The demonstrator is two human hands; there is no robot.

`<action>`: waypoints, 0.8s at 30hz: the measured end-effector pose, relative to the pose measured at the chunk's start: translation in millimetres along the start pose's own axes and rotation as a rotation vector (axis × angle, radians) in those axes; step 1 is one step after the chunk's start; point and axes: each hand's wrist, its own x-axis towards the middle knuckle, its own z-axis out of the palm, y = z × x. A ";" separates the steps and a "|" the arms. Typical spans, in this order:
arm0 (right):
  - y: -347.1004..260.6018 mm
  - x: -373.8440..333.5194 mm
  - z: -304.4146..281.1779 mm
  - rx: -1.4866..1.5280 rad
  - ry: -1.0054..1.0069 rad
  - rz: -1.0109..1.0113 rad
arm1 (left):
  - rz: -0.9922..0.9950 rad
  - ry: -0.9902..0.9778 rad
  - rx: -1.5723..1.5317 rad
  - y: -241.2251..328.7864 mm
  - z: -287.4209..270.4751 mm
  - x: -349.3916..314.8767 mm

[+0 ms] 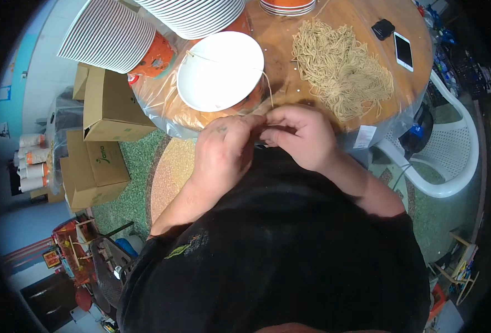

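A white paper tub (219,83) with a round rim lies on the table in front of me. A tan cord (270,89) crosses it from the left side of the rim and runs down from the right side to my fingers. My left hand (222,145) and my right hand (305,133) meet at the table's near edge, fingertips pinched together around the cord's end. The fingers hide the end itself. Right of the tub lies a loose heap of tan cord lengths (342,69).
Tall stacks of white-and-orange tubs (112,36) stand at the far left of the plastic-covered round table (279,47). A phone (403,51) and a small black object (383,29) lie far right. Cardboard boxes (112,105) sit left; a white plastic chair (442,150) stands right.
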 end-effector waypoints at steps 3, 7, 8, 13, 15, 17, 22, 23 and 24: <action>-4.4 3.6 -4.4 -0.322 0.042 -0.167 | -0.031 -0.021 -0.014 -7.8 -1.2 -2.4; -2.8 1.8 -1.0 -0.221 0.123 -0.169 | -0.124 -0.046 -0.102 1.8 -7.3 4.2; -2.3 2.0 -0.8 -0.221 0.124 -0.167 | -0.124 -0.047 -0.104 2.9 -7.0 4.6; 3.4 1.8 0.2 -0.130 0.122 -0.126 | -0.256 -0.013 -0.265 2.2 -0.1 0.8; 3.1 0.6 0.5 -0.134 0.110 -0.107 | -0.193 -0.009 -0.215 -4.4 2.2 -1.1; 2.7 -0.5 -0.6 -0.139 0.103 -0.087 | -0.127 -0.006 -0.168 -6.0 3.1 -0.8; 0.2 -2.2 -1.4 -0.185 0.071 -0.142 | -0.159 -0.037 -0.189 -3.6 0.7 0.0; 1.0 -1.9 -0.6 -0.185 0.071 -0.142 | -0.158 -0.037 -0.189 -3.6 0.0 1.0; 2.8 -0.6 1.2 -0.144 0.097 -0.174 | -0.125 -0.033 -0.182 -3.9 -1.1 3.0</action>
